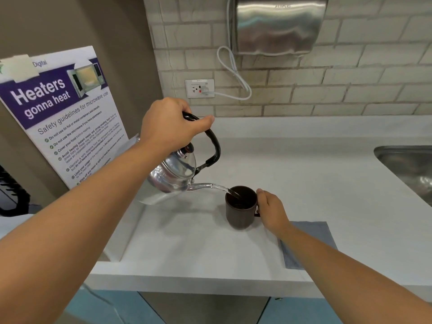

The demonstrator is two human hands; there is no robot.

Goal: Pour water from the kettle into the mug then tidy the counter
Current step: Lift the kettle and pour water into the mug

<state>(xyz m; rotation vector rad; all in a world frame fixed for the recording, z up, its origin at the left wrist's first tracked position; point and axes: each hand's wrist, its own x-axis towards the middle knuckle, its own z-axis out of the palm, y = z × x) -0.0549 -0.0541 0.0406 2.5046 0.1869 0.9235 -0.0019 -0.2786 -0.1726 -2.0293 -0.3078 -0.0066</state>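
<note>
A shiny steel kettle (174, 173) with a black handle hangs tilted above the white counter (315, 183), its spout pointing right. My left hand (168, 126) grips the top of that handle. A thin stream of water runs from the spout into a dark brown mug (240, 211) standing on the counter. My right hand (272, 210) is wrapped around the mug's handle on its right side, holding it steady.
A folded grey cloth (311, 244) lies on the counter under my right forearm. A steel sink (409, 164) is set in at the far right. A microwave safety poster (63, 113) leans at the left. A wall socket (199, 88) and a steel dryer (277, 24) are on the tiled wall.
</note>
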